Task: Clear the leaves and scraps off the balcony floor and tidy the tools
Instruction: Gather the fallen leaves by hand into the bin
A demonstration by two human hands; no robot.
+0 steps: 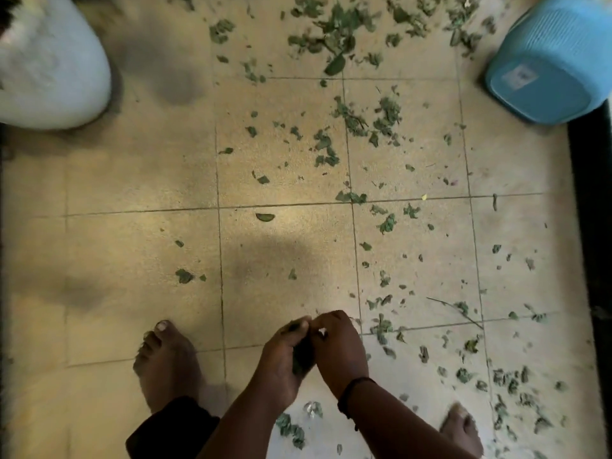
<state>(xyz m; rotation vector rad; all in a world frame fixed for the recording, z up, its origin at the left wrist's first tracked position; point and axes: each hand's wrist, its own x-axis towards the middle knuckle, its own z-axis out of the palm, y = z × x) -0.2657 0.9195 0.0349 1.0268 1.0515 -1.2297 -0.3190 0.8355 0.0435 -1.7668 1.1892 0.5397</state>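
Beige tiled balcony floor (139,180): green leaf scraps (334,34) twelve to three o'clock; left grip (281,356) cups gathered leaves, right grip (337,342) pinches more in.

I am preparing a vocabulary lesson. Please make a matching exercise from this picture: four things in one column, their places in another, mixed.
Things:
1. light blue ribbed plastic basket
2. white woven sack
3. black cord wristband
4. bunch of dark green leaves

Places:
A. top left corner
B. between both hands
C. top right, on its side
D. right wrist

Pairs: 1-C, 2-A, 3-D, 4-B
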